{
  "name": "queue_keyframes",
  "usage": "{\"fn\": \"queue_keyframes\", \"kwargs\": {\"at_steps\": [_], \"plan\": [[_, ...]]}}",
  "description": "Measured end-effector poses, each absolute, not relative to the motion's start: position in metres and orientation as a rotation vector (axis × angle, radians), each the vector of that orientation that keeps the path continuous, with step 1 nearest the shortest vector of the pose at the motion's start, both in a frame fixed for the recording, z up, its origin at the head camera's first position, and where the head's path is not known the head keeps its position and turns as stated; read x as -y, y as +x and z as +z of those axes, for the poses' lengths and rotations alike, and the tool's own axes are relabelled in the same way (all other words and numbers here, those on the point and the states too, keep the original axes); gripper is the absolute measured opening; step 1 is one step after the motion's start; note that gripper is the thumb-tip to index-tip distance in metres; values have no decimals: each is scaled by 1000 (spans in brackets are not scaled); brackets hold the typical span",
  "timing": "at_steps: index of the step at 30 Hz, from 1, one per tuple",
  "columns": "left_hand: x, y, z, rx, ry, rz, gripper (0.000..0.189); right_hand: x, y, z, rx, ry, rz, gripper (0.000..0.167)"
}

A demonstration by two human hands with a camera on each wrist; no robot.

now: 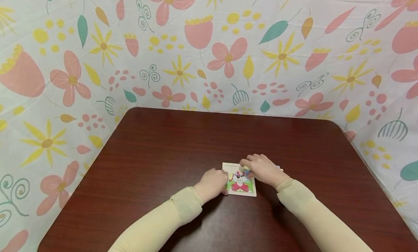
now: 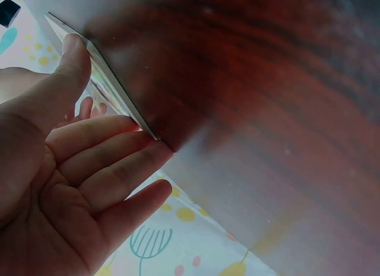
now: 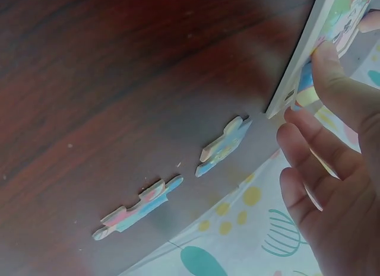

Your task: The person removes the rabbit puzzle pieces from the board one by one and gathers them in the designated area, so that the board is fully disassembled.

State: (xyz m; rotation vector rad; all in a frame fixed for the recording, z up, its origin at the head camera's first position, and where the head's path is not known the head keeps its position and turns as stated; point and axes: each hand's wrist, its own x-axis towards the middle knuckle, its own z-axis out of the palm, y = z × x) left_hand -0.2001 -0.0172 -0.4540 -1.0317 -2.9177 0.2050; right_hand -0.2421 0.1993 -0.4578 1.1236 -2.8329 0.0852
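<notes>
Pale sleeves (image 1: 155,223), right hand (image 1: 263,171) pinching piece (image 1: 247,171), puzzle tray (image 1: 231,167)

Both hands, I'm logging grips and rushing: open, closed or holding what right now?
Left hand: open, touching the left edge of the pale, square wooden puzzle tray.
Right hand: closed, pinching a small blue-and-yellow jigsaw piece.

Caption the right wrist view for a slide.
Right fingers at the puzzle tray; two loose pieces lie on the dark table.

No words, labels, numbers or signs can be read.
</notes>
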Motion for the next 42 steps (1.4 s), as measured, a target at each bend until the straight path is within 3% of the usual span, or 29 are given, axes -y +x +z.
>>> {"fn": "queue_keyframes", "kwargs": {"at_steps": [7, 21, 42], "plan": [[17, -201, -455, 2903, -1035, 206, 51, -199, -242, -458, 2910, 1047, 218, 39], [16, -200, -457, 2876, -1031, 215, 50, -209, -256, -461, 3016, 725, 857, 10], [17, -199, -454, 2905, -1013, 177, 48, -235, -257, -451, 3063, 514, 1063, 7]]}}
